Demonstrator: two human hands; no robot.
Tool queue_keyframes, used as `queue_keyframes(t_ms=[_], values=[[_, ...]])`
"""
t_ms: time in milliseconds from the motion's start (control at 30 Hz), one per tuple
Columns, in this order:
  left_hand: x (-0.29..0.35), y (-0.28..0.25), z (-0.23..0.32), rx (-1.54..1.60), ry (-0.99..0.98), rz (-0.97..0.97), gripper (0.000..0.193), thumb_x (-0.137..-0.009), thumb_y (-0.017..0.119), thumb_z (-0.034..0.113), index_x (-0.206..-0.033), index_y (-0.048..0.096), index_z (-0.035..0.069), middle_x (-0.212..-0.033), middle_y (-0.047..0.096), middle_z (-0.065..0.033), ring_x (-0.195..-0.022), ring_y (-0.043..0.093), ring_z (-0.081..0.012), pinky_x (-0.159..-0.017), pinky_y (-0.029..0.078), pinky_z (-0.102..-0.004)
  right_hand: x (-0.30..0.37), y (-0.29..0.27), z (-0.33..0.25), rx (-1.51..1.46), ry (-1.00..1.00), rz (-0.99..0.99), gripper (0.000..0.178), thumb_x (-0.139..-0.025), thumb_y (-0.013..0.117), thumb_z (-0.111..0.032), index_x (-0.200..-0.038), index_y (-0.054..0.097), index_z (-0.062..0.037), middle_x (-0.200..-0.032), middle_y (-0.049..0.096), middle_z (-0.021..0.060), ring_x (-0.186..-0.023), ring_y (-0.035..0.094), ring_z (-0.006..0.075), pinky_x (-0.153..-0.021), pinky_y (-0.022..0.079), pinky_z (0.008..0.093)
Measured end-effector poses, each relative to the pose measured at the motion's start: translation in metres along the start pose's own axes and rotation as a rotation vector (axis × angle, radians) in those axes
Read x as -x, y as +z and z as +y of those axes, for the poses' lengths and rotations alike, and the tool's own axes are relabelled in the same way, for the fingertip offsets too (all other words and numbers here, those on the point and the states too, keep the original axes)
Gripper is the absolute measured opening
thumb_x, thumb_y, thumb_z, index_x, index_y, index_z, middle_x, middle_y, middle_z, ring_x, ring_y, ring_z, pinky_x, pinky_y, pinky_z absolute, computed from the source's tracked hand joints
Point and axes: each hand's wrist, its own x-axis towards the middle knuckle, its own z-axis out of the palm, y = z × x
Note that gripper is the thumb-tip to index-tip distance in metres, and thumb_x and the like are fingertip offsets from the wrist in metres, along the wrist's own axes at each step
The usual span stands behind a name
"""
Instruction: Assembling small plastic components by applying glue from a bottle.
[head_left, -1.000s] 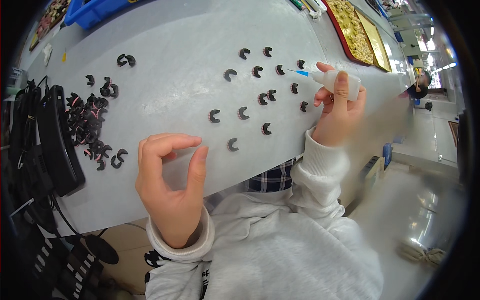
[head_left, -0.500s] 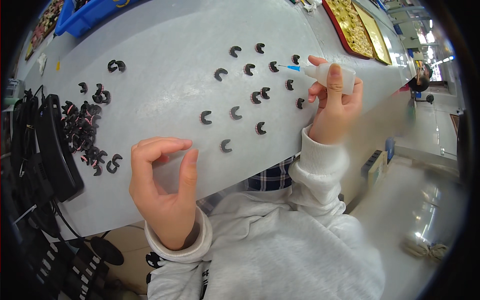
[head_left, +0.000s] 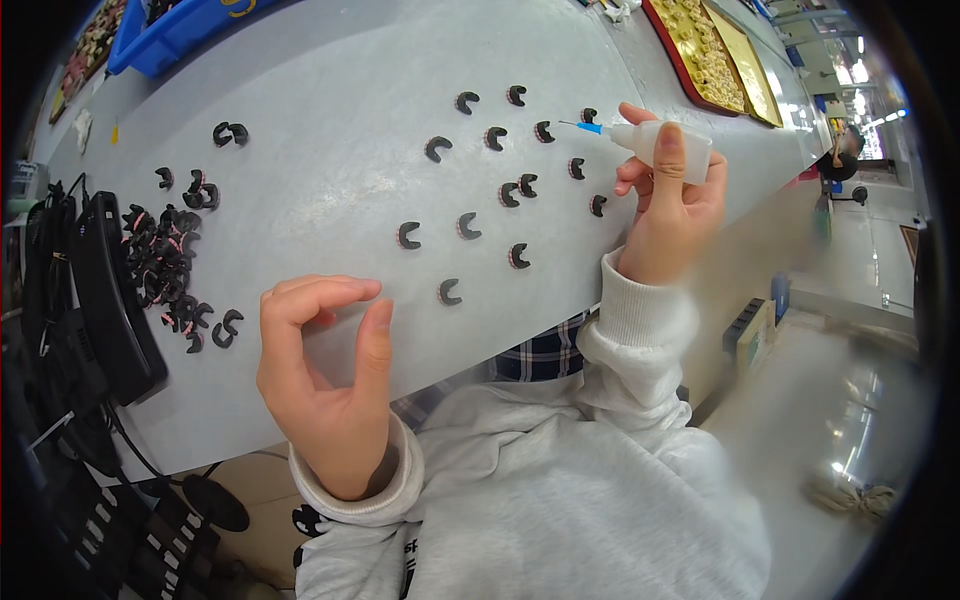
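Note:
My right hand [head_left: 668,205] is wrapped round a translucent squeeze bottle [head_left: 650,143] with a blue needle tip. The needle points left, its end just beside a small black C-shaped piece [head_left: 544,132] with a pink edge. Several more such pieces are spread over the grey table [head_left: 330,200], among them a piece [head_left: 409,236] and a piece [head_left: 518,257]. At the table's near side my left hand [head_left: 325,370] holds nothing, its thumb and fingers curved apart. A dense heap of the same black pieces [head_left: 165,255] lies at the left.
A long black device [head_left: 115,290] with cables borders the heap. At the far left stands a blue bin [head_left: 160,45]. A red-edged tray [head_left: 700,55] of small pale pieces is at the far right, beyond the right hand. A person [head_left: 845,155] is in the background.
The bottle's needle has tilted up slightly and its end has drawn a little away from the black piece. My left hand has hardly moved.

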Motion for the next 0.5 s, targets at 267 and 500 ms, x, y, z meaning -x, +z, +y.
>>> queue_keyframes(t_ms=[267,500], values=[[0.0,0.0,-0.001,0.005,-0.001,-0.003,0.018,-0.077,0.068,-0.002,-0.091,0.058,0.003,-0.087,0.063,-0.0063,-0.081,0.055,-0.0172,-0.072,0.04,-0.0273,0.002,-0.024,0.001,0.012,-0.023,0.107,0.032,-0.094,0.058,-0.03,-0.095,0.041,-0.0041,-0.09,0.068,0.0178,-0.052,0.045,0.0072,-0.049,0.037,0.0192],[0.001,0.0,-0.002,0.008,-0.012,-0.005,0.018,-0.078,0.066,-0.002,-0.092,0.057,0.003,-0.09,0.063,-0.0064,-0.083,0.055,-0.0174,-0.073,0.04,-0.0277,0.006,-0.027,0.001,0.0,0.021,0.079,0.03,-0.094,0.059,-0.029,-0.095,0.042,-0.0045,-0.086,0.068,0.0167,-0.051,0.041,0.0062,-0.048,0.035,0.019]])
